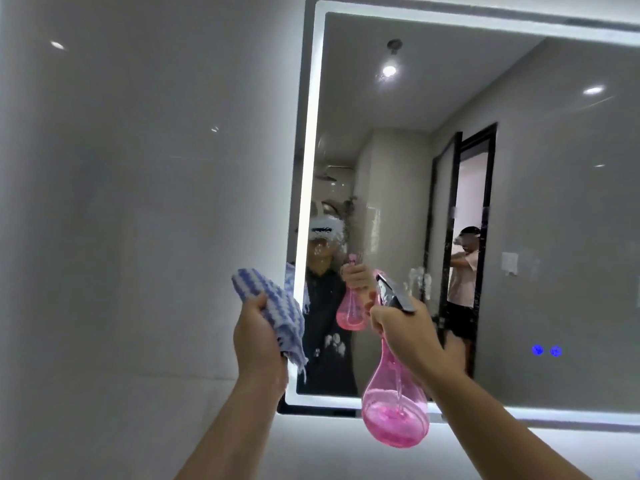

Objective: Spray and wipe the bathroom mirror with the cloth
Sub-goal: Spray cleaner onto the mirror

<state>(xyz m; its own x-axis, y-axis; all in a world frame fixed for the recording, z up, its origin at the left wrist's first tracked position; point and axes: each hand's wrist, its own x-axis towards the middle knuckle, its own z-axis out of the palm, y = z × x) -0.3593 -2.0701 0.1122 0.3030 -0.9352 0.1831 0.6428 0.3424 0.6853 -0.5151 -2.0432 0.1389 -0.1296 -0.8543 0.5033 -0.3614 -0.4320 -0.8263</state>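
- while both arms reach up toward the mirror (450, 202), each hand holds one thing in front of its lower left corner.
- left hand (258, 336) is closed around a bunched cloth (268, 299), blue and white in a wavy pattern; the fingers wrap it from below, and the cloth sticks out above the fist and hangs a little beneath it.
- the cloth overlaps the mirror's left edge in this view; whether it touches the glass cannot be told.
- right hand (410, 336) grips the neck of a pink bottle (394, 407), fingers curled round the trigger area under the dark spray head (394, 294).
- the bottle hangs upright below the fist, its round belly partly filled with pink liquid, and covers part of the mirror's lower rim.
- the spray head points at the glass, near it.
- white patches of foam or droplets (327, 233) sit on the glass above the hands, with smaller spots (334, 342) lower down between the two hands.
- the mirror has a lit white border (304, 168) and two small blue lights (547, 350) near its lower right.
- a pale glossy wall (138, 202) fills the left side.
- the mirror reflects the bottle, the hand and a doorway with a second person standing in it.
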